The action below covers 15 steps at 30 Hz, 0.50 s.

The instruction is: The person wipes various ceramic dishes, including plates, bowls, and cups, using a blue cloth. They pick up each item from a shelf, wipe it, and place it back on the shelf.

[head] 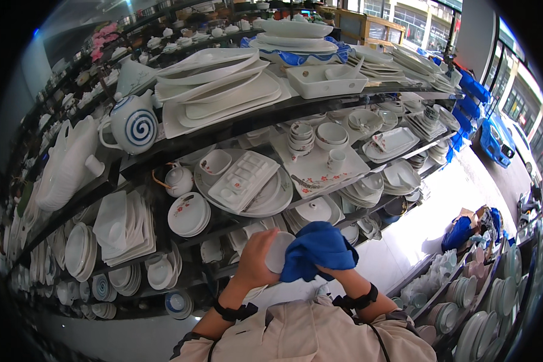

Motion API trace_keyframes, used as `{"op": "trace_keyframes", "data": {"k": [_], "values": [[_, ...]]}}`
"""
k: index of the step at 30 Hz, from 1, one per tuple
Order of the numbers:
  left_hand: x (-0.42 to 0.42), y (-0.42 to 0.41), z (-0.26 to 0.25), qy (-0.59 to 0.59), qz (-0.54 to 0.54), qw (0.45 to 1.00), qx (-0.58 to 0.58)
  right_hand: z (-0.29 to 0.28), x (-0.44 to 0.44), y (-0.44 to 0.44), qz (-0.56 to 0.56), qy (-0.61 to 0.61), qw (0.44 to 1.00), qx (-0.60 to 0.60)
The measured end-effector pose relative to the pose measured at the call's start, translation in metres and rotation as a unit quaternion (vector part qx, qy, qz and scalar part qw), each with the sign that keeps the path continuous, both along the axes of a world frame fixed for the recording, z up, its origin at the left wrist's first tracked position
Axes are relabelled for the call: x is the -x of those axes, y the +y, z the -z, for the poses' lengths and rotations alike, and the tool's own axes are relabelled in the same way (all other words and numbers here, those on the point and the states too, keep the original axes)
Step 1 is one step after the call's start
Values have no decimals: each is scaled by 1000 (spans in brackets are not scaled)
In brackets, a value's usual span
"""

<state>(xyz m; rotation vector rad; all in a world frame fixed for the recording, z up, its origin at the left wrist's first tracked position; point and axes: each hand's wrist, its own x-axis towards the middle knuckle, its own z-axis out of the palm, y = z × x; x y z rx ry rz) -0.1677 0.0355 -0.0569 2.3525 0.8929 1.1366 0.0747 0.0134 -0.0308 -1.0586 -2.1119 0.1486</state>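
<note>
My left hand (pixel 256 260) grips a small round white dish (pixel 279 251) by its left side, fingers along the rim. A blue cloth (pixel 319 251) covers the dish's right edge. My right hand (pixel 337 273) is mostly hidden beneath that cloth and holds it bunched up. Both hands are in front of my chest, close to the shelf edge. Just beyond them, a white lidded dish (pixel 313 211) rests on the lower shelf. Farther left stand a stack of small floral plates (pixel 188 214) and a compartmented white tray (pixel 243 182) lying on a large oval platter (pixel 199 181).
A tiered dark shelf (pixel 235 122) packed with white porcelain spans the front. A teapot with a blue spiral (pixel 133 123) stands near the upper shelf's edge. On the right, another rack holds stacked bowls (pixel 461 289). Pale floor (pixel 378 267) runs between the racks towards the street.
</note>
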Motion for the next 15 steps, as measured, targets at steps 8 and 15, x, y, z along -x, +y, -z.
{"op": "trace_keyframes", "data": {"k": [8, 15], "values": [[-41, 44, 18, 9, -61, 997, 41, 2, -68, 9, -11, 409, 897, 165], [-111, 102, 26, -30, -55, 995, 75, 13, -145, 51, -4, 485, 853, 194]]}}
